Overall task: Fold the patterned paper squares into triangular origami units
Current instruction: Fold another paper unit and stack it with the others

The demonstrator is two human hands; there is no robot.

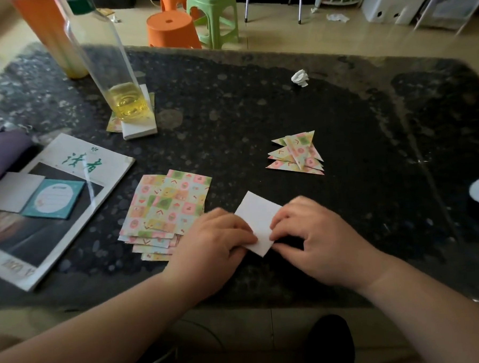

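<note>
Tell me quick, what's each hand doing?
Left hand: pinches the left edge of the white paper.
Right hand: pinches its right edge.

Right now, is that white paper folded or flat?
Flat: the paper shows one whole white face, no fold; left hand and right hand grip it.

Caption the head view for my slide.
Left hand and right hand hold a white-side-up paper square on the table, near a stack of patterned squares and finished triangular units.
</note>
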